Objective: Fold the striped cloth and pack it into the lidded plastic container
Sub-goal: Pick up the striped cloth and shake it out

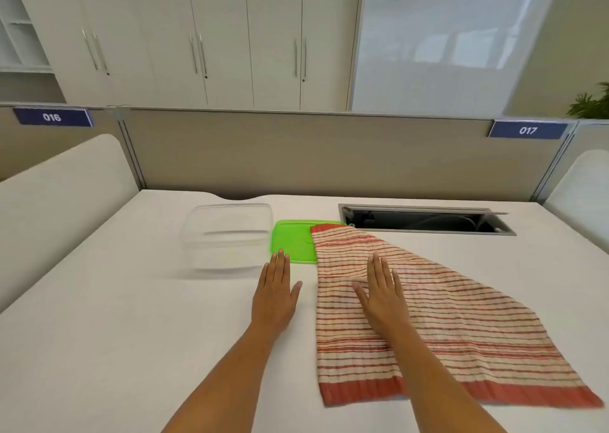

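The red-and-cream striped cloth [454,320] lies spread flat on the white table, slanting from the middle toward the near right. Its far corner overlaps the green lid [291,243]. The clear plastic container [227,238] stands uncovered to the left of the lid. My right hand [380,292] rests flat on the cloth's left part, fingers apart. My left hand [275,292] lies flat on the bare table just left of the cloth, fingertips near the lid's front edge, holding nothing.
A recessed cable tray [425,223] with a raised flap is set in the table at the back right. A beige partition [329,156] closes the far edge. White rounded dividers [59,208] flank both sides. White tabletop extends to the near left.
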The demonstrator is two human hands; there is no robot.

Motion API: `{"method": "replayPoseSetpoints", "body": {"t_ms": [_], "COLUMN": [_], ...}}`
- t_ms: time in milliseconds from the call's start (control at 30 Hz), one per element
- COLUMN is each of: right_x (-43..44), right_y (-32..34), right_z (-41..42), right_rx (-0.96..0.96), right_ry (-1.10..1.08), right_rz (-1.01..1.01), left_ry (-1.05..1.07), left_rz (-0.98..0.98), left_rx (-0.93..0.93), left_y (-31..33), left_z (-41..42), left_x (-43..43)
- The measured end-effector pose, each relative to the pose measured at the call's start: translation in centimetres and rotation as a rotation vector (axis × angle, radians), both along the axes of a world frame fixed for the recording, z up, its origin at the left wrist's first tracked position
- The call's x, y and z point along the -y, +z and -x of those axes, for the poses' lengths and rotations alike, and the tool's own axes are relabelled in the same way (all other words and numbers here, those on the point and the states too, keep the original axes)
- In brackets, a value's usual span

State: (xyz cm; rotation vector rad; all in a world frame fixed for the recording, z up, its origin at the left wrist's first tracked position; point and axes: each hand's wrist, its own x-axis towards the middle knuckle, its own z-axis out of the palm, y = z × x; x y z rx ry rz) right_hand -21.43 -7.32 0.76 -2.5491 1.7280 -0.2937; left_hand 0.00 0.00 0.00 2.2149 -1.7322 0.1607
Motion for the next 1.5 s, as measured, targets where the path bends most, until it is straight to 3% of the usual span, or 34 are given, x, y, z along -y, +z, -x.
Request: {"method": "replayPoseSetpoints", "body": {"t_ms": [400, 1067, 1367, 1500], "right_x": [-1.3, -0.8, -0.8, -0.9], "right_y": [-2.2, -3.3, -3.9, -4.1], "right_z": [0.3, 0.3, 0.4, 0.4], "right_rx": [-0.017, -0.009, 0.088, 0.142], "right_ry": [0.008, 0.011, -0.012, -0.039], "right_rz": [-0.132, -0.118, -0.023, 0.01], "left_ry": [0.001, -0.005, -0.166, -0.198], "left_rz": [-0.08, -0.101, -0.016, -0.001], "left_rx": [-0.106, -0.161, -0.337, -0.497], "left_y": [-3.0, -3.1, -2.5, -1.8], "left_z": [0.3, 0.6, 2.6, 4.5], "left_x": [-0.9, -1.1, -1.1, -0.9]}}
